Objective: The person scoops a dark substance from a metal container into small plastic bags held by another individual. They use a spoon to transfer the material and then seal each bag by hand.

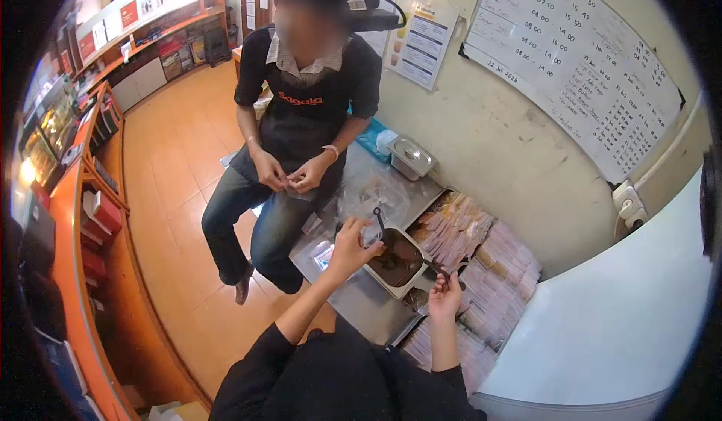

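A rectangular metal pan (395, 261) holding a dark brown substance sits on the steel table (353, 297). At its left edge my left hand (352, 249) is closed around a small clear plastic bag (371, 233). My right hand (444, 292), to the right of the pan, grips the dark handle of a utensil (436, 268) that reaches over the pan's rim. Another dark utensil with a ring-shaped end (378, 216) leans out of the pan's far side. Many small filled clear packets (500, 274) lie in rows to the right.
A co-worker (308, 105) in a dark apron sits across, both hands at a small clear item. Behind the pan are a large plastic bag (368, 195) and a lidded metal container (411, 156). A white surface (602, 331) stands at the right, below a whiteboard (575, 53).
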The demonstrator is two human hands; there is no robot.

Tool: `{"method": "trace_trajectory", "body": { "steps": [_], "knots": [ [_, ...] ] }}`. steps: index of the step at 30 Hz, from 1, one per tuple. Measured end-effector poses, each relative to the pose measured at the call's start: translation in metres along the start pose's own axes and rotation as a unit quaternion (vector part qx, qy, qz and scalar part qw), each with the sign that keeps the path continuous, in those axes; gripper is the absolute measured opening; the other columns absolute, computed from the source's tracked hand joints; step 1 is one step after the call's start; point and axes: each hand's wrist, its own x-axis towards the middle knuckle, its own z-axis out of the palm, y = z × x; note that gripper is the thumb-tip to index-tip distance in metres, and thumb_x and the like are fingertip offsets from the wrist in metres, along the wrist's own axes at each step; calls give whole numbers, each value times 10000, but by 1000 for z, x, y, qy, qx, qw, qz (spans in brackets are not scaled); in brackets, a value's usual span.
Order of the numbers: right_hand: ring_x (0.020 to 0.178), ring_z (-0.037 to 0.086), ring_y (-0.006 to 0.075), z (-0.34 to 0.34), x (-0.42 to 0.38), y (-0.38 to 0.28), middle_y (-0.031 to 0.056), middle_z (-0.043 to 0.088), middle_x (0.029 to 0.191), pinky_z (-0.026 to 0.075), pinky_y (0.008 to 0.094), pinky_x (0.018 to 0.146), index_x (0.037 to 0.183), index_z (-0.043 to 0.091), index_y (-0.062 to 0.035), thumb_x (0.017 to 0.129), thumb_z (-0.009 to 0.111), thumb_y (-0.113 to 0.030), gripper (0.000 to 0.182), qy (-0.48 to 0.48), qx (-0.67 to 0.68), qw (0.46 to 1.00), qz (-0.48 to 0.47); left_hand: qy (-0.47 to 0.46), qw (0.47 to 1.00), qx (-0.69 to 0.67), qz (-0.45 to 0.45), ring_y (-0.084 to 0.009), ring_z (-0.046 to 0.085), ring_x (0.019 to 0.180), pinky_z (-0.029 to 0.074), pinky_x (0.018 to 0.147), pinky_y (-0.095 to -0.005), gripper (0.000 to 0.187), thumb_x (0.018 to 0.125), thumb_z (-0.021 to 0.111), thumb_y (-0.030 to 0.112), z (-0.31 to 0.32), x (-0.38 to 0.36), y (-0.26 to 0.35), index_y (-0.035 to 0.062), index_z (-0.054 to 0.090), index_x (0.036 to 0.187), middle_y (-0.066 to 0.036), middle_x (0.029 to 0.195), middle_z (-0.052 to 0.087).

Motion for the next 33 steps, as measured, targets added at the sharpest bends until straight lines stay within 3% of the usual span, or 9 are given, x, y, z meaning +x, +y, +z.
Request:
{"method": "trace_trajectory", "body": {
  "steps": [2, 4, 7, 14, 19, 25, 33],
  "knots": [
    [637, 538, 83, 9, -1, -7, 57, 611, 762, 446, 192, 556, 994, 618, 36, 937, 588, -295, 338, -32, -8, 999, -15, 11, 1000, 6, 12, -145, 510, 522, 436, 508, -280, 487, 666, 795, 102, 3, 1, 2, 34, 576, 1096, -98, 874, 581],
    [629, 535, 86, 23, -6, -17, 67, 613, 757, 446, 194, 549, 989, 612, 41, 937, 590, -286, 332, -37, -6, 999, -23, 23, 998, -48, -32, -90, 490, 547, 423, 509, -247, 460, 674, 819, 147, 7, 0, 7, 45, 613, 1073, -69, 889, 600],
    [620, 535, 87, 22, -5, -20, 74, 617, 764, 445, 197, 538, 998, 607, 47, 936, 590, -278, 331, -51, 2, 998, -31, 26, 997, -59, -40, -105, 508, 534, 455, 514, -248, 554, 673, 827, 161, 10, -3, 4, 43, 571, 1149, -77, 925, 582],
    [615, 541, 90, -9, 2, -10, 75, 627, 753, 447, 196, 534, 1011, 613, 47, 938, 584, -267, 324, -22, -4, 1000, -11, 23, 994, -75, -71, -101, 524, 549, 468, 527, -239, 543, 679, 826, 156, 9, -14, 8, 43, 566, 1142, -80, 933, 587],
    [613, 538, 87, 6, 0, -22, 65, 624, 755, 449, 197, 534, 1022, 615, 38, 940, 578, -262, 313, -20, -1, 1000, -22, 16, 994, -82, -69, -96, 553, 608, 479, 564, -241, 509, 684, 833, 157, 15, -15, 1, 38, 579, 1109, -77, 954, 591],
    [604, 525, 68, 36, -8, -41, 46, 616, 762, 430, 191, 524, 1033, 611, 34, 952, 553, -278, 327, -63, -6, 995, -76, 28, 996, -74, -49, -119, 584, 570, 493, 538, -246, 465, 674, 821, 120, 23, -8, 3, 24, 577, 1058, -102, 927, 584],
    [625, 539, 82, -7, -3, -15, 70, 624, 768, 436, 192, 532, 1019, 618, 43, 964, 531, -271, 329, -16, -31, 997, -62, 45, 993, -82, -65, -127, 583, 569, 492, 546, -258, 495, 674, 817, 115, 28, -8, 4, 21, 568, 1091, -104, 933, 584]
  ]
}}
